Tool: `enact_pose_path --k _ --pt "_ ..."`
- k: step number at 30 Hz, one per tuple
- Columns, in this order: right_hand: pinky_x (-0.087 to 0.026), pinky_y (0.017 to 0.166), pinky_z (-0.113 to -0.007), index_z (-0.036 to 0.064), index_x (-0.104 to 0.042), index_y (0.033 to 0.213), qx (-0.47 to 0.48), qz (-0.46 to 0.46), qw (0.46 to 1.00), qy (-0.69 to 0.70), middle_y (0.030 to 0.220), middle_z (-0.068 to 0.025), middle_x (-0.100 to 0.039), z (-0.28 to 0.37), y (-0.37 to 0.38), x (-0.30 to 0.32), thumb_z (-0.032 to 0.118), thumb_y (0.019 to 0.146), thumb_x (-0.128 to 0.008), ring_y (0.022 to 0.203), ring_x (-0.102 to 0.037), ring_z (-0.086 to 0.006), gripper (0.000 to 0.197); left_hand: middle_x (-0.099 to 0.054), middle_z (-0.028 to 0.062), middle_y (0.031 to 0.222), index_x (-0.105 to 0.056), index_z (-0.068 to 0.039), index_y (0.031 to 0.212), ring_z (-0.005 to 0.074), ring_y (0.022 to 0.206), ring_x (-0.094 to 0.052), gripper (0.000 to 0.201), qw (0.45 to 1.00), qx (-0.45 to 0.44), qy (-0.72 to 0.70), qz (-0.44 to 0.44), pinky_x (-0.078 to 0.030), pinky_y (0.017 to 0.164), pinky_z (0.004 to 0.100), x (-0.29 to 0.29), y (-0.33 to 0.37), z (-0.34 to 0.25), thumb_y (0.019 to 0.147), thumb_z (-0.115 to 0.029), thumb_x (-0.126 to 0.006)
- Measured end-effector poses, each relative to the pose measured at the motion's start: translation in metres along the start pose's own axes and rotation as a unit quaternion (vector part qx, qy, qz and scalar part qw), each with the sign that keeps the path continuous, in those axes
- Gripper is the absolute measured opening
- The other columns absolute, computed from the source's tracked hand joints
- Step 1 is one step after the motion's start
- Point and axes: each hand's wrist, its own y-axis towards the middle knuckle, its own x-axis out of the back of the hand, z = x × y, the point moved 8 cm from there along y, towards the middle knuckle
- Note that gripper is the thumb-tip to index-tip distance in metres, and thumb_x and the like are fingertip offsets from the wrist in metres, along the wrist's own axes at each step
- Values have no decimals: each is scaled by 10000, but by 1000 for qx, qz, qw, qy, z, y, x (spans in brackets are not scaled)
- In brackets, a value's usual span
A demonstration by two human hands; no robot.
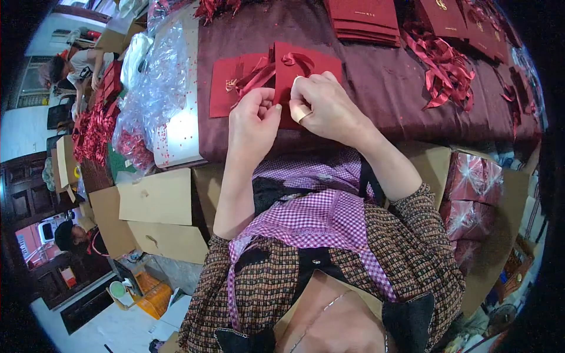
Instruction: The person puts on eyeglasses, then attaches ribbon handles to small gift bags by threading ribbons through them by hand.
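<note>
A dark red paper gift bag [288, 59] with a red satin ribbon at its top stands before me on the cloth-covered table. My right hand [329, 109], with a gold ring on one finger, pinches its front side, the fingertips partly hidden. Curled at the bag's left edge, my left hand [254, 120] has thumb and finger closed on it. Behind that hand lies another red gift bag [220, 94] with gold print and a ribbon handle.
Flat red bags [365, 20] are stacked at the back, with loose ribbons [438, 70] to the right. Plastic wrap [156, 88] lies at the left. Open cartons [156, 200] flank me; the right one holds wrapped red packs [471, 200]. A co-worker [88, 65] bends over ribbons at far left.
</note>
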Motion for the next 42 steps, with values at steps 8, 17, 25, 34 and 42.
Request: enact_pose_path --k 8,17,25,34,42 --pt "-401 738 -422 37 -554 777 77 -62 982 -160 695 -135 -603 32 -1 10 124 750 -628 726 -587 -313 118 -647 146 874 -627 28 994 230 717 -640 192 979 -132 123 -89 -528 650 331 0 -11 -26 803 42 -608" --pt "-413 748 -392 47 -545 828 66 -65 995 -48 738 -102 -591 28 -5 9 81 787 -654 753 -575 -285 121 -656 94 856 -636 45 974 124 726 -620 139 992 -43 -58 -106 -517 665 265 1 -12 -8 836 33 -637" --pt "-424 760 -377 58 -558 862 24 -103 994 14 804 -84 -610 15 -14 8 41 834 -659 802 -590 -278 106 -642 40 854 -651 42 1018 70 723 -566 161 989 -14 -105 -99 -485 673 223 1 -6 -1 859 22 -642" --pt "-433 684 -424 39 -533 819 -7 -68 998 12 672 -119 -586 11 -13 12 58 798 -648 678 -599 -320 118 -635 -2 892 -653 38 1089 40 776 -534 215 993 -46 -81 -71 -449 707 190 -5 -11 -7 878 46 -613" --pt "-438 647 -400 41 -514 790 53 -139 988 -48 641 -98 -541 26 -10 19 5 779 -633 639 -571 -299 125 -610 92 841 -626 57 992 138 729 -602 159 989 -93 -73 -93 -503 680 266 -3 -16 -21 833 62 -617"
